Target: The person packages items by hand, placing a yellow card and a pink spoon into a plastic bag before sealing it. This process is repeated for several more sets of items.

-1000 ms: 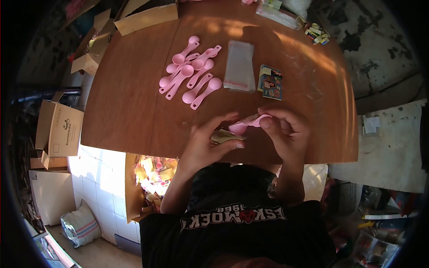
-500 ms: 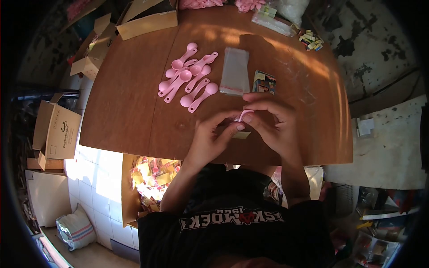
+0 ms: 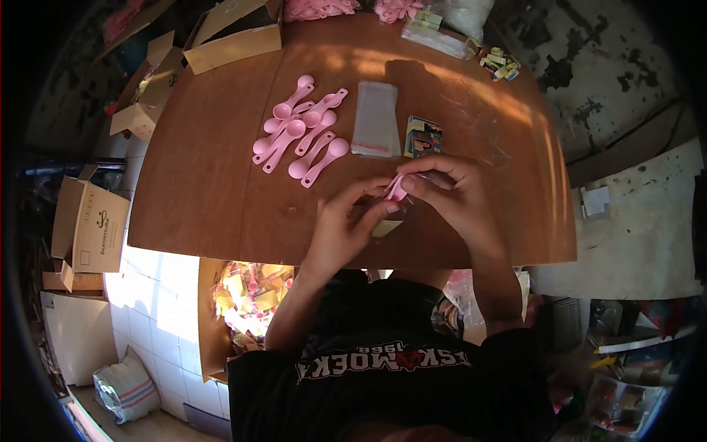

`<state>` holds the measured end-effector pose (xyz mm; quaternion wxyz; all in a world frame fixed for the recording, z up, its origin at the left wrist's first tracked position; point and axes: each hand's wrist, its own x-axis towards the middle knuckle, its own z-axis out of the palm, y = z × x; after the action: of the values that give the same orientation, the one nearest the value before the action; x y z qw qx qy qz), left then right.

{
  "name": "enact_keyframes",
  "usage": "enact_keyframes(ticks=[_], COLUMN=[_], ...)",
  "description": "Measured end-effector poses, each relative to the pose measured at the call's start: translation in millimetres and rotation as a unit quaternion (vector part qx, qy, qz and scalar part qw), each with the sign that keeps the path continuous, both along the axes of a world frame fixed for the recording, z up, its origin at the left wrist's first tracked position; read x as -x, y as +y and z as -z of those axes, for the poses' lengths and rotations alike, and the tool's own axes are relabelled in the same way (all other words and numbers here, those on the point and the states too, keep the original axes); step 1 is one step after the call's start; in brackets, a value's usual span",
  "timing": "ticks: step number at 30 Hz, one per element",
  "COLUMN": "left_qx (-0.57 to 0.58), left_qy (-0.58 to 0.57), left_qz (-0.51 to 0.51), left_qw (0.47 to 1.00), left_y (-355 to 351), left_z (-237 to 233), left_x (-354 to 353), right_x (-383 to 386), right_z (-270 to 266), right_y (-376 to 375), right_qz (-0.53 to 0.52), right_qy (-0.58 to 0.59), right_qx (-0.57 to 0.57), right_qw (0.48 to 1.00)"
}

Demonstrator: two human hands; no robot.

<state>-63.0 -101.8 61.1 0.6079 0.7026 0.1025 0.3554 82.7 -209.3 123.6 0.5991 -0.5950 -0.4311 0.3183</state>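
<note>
Near the table's front edge, my left hand point(image 3: 347, 221) and my right hand point(image 3: 455, 197) meet fingertip to fingertip. A pink plastic spoon point(image 3: 398, 190), mostly covered by fingers, is pinched in my right hand. My left fingers are closed at a shiny, clear plastic bag around the spoon's lower end; its outline is hard to make out. Below the fingers a yellowish card point(image 3: 386, 229) shows partly. Ahead of my hands lie a pile of pink measuring spoons point(image 3: 294, 130), a stack of clear plastic bags point(image 3: 376, 118) and a small stack of printed cards point(image 3: 423, 136).
The brown wooden table point(image 3: 213, 177) spans the view. An open carton point(image 3: 234, 44) stands at its back left, small yellow packets point(image 3: 500, 65) at its back right. Below the front edge, a box point(image 3: 213, 324) holds packed spoons. Another carton point(image 3: 99, 228) is at left.
The spoon has turned more upright and sits lower between my fingers. My right hand has tilted and closed in on it. The whole view has shifted slightly.
</note>
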Motion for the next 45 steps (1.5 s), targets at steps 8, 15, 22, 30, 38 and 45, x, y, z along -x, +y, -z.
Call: enact_keyframes(ticks=[8,15,22,30,38,45], left_qx=[-0.093,-0.117,-0.159,0.125,-0.022,-0.239], left_qy=[-0.079,-0.048,-0.059,-0.038,0.062,0.078], left_qz=[-0.119,-0.089,-0.099,-0.061,-0.092,-0.031], left_qw=[0.985,0.988,0.981,0.99,0.994,0.967], left_y=[3.5,8.7,9.5,4.3,2.6,5.5], left_z=[-1.5,-9.8,-26.3,-13.6,-30.6,-38.3], left_x=[2.7,8.5,4.1,6.6,13.9,18.8], right_x=[-5.7,3.0,21.4,15.7,9.3,4.2], right_z=[-36.2,-29.1,-17.5,-5.3,-12.1,-18.7], right_y=[-6.1,11.5,16.4,26.2,24.6,10.0], right_qz=[0.085,0.091,0.059,0.07,0.049,0.004], right_qy=[-0.205,-0.277,-0.136,-0.314,-0.542,-0.666], right_qx=[-0.157,-0.088,-0.049,-0.092,-0.159,-0.122], right_qw=[0.962,0.953,0.988,0.942,0.823,0.736])
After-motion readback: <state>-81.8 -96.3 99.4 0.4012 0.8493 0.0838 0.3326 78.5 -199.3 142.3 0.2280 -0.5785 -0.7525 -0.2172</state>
